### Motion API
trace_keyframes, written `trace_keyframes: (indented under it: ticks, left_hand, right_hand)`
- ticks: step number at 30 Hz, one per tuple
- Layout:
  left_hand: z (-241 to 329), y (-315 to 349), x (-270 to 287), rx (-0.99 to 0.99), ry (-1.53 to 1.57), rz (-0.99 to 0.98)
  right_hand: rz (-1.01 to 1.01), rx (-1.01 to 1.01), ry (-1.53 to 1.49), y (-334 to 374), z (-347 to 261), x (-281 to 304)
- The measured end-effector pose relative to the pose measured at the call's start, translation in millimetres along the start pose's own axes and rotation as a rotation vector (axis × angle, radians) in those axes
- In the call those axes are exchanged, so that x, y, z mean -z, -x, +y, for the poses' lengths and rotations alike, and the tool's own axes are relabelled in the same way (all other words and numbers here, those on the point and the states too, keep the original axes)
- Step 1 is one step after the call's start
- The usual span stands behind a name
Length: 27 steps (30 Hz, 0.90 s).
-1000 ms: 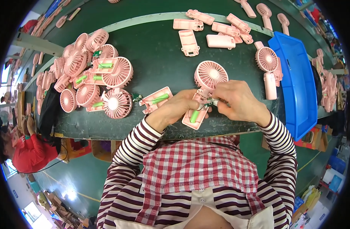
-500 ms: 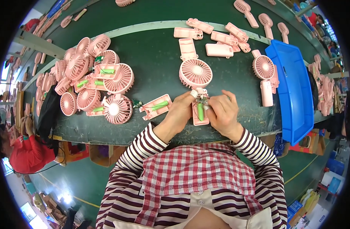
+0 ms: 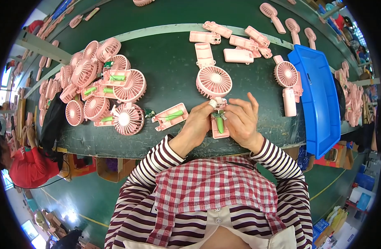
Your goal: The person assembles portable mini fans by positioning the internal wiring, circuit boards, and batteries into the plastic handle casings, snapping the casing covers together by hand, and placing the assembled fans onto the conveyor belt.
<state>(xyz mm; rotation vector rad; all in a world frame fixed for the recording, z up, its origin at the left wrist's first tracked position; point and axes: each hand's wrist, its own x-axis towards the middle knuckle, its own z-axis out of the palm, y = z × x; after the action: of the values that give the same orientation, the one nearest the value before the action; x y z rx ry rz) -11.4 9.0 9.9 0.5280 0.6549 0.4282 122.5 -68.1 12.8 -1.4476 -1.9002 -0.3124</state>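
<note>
Between my hands, on the near part of the table, lies a pink handheld fan (image 3: pixel 214 81) with its round grille pointing away from me. Its handle is opened up, showing a green battery (image 3: pixel 220 124) and a small circuit board at the neck. My left hand (image 3: pixel 197 123) grips the fan at the neck, the thumb covered with white tape. Thumb and index of my right hand (image 3: pixel 241 124) pinch at the circuit board, the other fingers raised; what they hold is hidden. To the left rests a separate pink handle shell (image 3: pixel 171 117) with a green battery and wires.
A heap of pink fans (image 3: pixel 95 83) fills the left side of the table. Several pink handle covers (image 3: pixel 239 55) lie at the back. A closed-up fan (image 3: pixel 286 75) sits beside a blue tray (image 3: pixel 319 99) at right. A co-worker in red (image 3: pixel 35 168) sits at far left.
The fan has shifted slightly right and nearer. My right hand's fingers have lifted and spread a little, while thumb and index stay at the board. My left hand keeps its hold.
</note>
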Motion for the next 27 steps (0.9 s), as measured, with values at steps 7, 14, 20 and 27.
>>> trace_keyframes:
  ticks: [7,14,20,27]
  left_hand:
    - [10,-4,1,0.093,-0.060,0.125]
    - [16,2,2,0.104,0.049,0.013]
    - [19,4,-2,0.084,0.040,0.029]
    - [18,3,1,0.090,0.026,0.001]
  right_hand:
    - [-0.082,-0.186,-0.259,-11,2,6]
    - [-0.176,-0.329,-0.448,-27,7,15]
    - [-0.194,-0.355,-0.471,-26,6,15]
    - [-0.212,-0.309,-0.455,-26,8,14]
